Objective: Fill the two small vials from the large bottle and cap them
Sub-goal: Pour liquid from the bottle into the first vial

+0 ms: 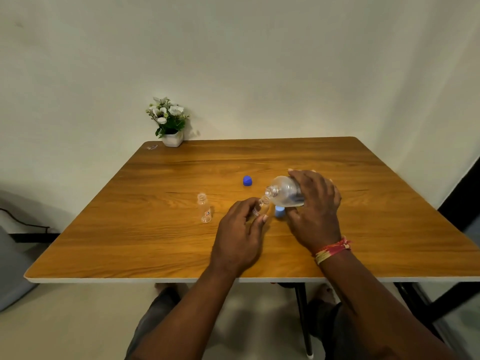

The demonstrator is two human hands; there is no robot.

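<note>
My right hand (315,203) grips the large clear bottle (284,190), tipped on its side with its open neck pointing left and down. The neck meets the mouth of a small clear vial (262,206), which my left hand (240,229) holds tilted toward the bottle. A second small vial (204,207) stands upright and uncapped on the wooden table (155,242), to the left of my left hand. A dark blue cap (247,181) lies on the table behind the bottle. A light blue cap (279,211) sits under the bottle, partly hidden by my right hand.
A white pot of white flowers (170,126) stands at the table's far left corner, with a small scrap (152,147) beside it. The table's near edge runs just in front of my forearms. A black cable lies on the floor at left.
</note>
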